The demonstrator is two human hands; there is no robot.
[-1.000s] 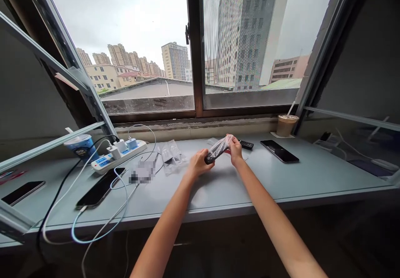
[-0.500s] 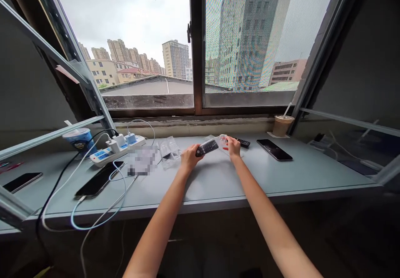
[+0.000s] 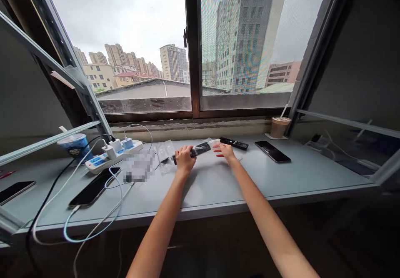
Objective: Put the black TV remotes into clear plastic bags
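A black remote control (image 3: 201, 149) is in my left hand (image 3: 185, 160), whose fingers wrap around its middle. Clear plastic bag material (image 3: 213, 143) covers the remote's far end and extends to the right. At that loose end is my right hand (image 3: 226, 152), its fingers apart and stretched out towards the plastic; whether they touch it is hard to see. Just behind the right hand, a second black remote control (image 3: 236, 144) lies flat on the desk. Another clear plastic bag (image 3: 166, 155) lies left of my left hand.
On the left are a power strip (image 3: 134, 145) with chargers and cables, a blue cup (image 3: 74, 146), a charging phone (image 3: 93, 188) and another phone (image 3: 15, 191). A black phone (image 3: 272, 151) and an iced drink (image 3: 280, 127) stand right, by the window. Metal frames flank the desk (image 3: 212, 190).
The held remote has dropped closer to the desk and shifted left. My right hand has loosened from its pinch on the plastic, and more of the second remote shows. The view has shifted slightly.
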